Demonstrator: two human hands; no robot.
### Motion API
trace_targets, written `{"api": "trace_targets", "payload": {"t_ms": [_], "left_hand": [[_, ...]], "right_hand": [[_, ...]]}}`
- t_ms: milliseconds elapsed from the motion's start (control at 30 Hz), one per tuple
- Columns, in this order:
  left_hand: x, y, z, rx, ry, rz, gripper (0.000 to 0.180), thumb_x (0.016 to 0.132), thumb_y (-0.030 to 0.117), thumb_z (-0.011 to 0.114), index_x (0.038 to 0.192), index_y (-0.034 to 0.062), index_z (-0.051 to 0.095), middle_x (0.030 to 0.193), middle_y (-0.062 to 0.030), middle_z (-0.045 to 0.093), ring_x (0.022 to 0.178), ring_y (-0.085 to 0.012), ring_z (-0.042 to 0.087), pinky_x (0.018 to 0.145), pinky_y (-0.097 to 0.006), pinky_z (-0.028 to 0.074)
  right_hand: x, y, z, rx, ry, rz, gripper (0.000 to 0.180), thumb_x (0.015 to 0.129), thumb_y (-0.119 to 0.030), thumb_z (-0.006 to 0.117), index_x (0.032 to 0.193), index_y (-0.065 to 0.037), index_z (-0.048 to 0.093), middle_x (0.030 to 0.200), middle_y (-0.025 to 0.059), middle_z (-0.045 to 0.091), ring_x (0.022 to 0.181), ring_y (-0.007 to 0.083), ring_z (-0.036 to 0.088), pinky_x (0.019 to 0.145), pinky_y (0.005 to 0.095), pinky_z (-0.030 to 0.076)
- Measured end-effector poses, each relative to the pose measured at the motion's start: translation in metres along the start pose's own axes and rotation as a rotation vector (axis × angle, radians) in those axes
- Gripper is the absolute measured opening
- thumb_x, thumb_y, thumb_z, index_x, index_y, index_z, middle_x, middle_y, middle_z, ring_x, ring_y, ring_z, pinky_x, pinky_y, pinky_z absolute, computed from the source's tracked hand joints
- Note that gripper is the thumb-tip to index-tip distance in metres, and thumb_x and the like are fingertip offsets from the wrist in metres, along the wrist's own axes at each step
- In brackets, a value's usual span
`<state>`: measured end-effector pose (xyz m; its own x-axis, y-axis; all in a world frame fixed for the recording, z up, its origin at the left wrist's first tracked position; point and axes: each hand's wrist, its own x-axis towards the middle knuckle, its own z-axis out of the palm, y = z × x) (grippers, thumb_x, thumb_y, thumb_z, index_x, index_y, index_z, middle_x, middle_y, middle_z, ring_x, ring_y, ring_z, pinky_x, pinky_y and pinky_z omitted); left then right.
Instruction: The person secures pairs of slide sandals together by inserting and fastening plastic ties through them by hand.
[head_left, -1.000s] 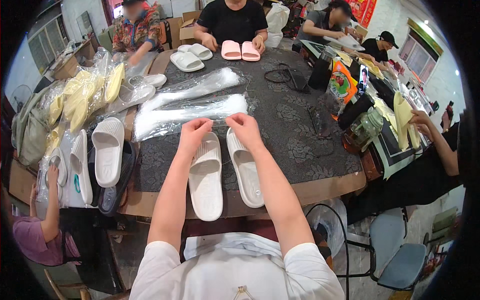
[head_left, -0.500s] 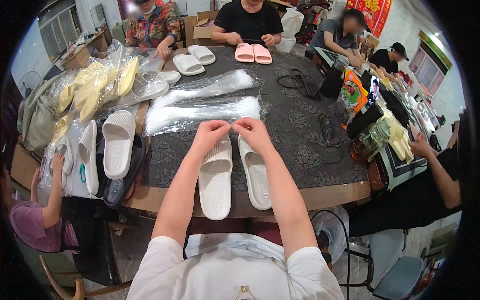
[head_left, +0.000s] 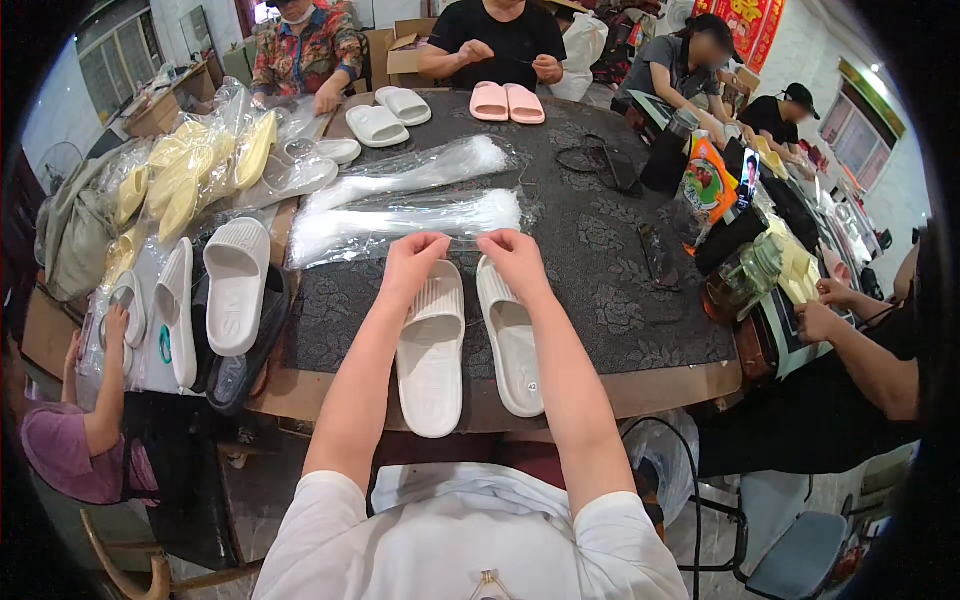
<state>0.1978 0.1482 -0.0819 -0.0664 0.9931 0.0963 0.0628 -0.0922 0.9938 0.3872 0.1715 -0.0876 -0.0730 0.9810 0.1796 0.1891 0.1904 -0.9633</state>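
A thin, pale strand (head_left: 463, 239) stretches between my two hands. My left hand (head_left: 415, 266) pinches one end, and my right hand (head_left: 515, 263) pinches the other. Just beneath them lie two off-white ribbed slide slippers: the left slipper (head_left: 431, 372) with its heel over the table's near edge, and the right slipper (head_left: 515, 355), partly covered by my right forearm. Beyond my hands are two clear bags of fine white strands, a nearer bag (head_left: 420, 222) and a farther bag (head_left: 420, 172).
Bagged yellow slippers (head_left: 185, 175) and standing white slippers (head_left: 238, 285) crowd the left side. Grey-white slippers (head_left: 378, 125) and pink slippers (head_left: 507, 102) lie at the far edge. On the right are a glass jar (head_left: 742, 275) and an orange packet (head_left: 706, 190). Several people work around the tables.
My hands have moved apart from fingertips almost together, and the strand now spans the gap. The person across has lifted their hands off the pink slippers. At right, a co-worker's hands have shifted.
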Motion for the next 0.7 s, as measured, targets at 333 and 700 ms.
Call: {"api": "trace_targets", "payload": {"t_ms": [333, 700], "left_hand": [[-0.002, 0.003, -0.003, -0.021, -0.008, 0.007, 0.021, 0.086, 0.019, 0.068, 0.095, 0.0002, 0.07, 0.08, 0.0001, 0.067, 0.074, -0.0063, 0.058, 0.069, -0.022, 0.046], [0.0, -0.002, 0.0, 0.011, -0.015, 0.011, 0.021, 0.086, 0.019, 0.068, 0.095, -0.0001, 0.07, 0.079, -0.0004, 0.067, 0.075, -0.0067, 0.058, 0.069, -0.023, 0.046]], "right_hand": [[-0.005, -0.009, 0.004, -0.012, -0.017, 0.004, 0.023, 0.083, -0.021, 0.07, 0.092, 0.001, 0.07, 0.075, 0.0032, 0.067, 0.068, 0.0087, 0.058, 0.063, 0.026, 0.047], [0.0, 0.003, 0.0, -0.008, -0.043, 0.024, 0.024, 0.084, -0.02, 0.069, 0.095, 0.001, 0.069, 0.082, 0.0055, 0.07, 0.073, 0.0099, 0.061, 0.068, 0.0269, 0.049]]}}
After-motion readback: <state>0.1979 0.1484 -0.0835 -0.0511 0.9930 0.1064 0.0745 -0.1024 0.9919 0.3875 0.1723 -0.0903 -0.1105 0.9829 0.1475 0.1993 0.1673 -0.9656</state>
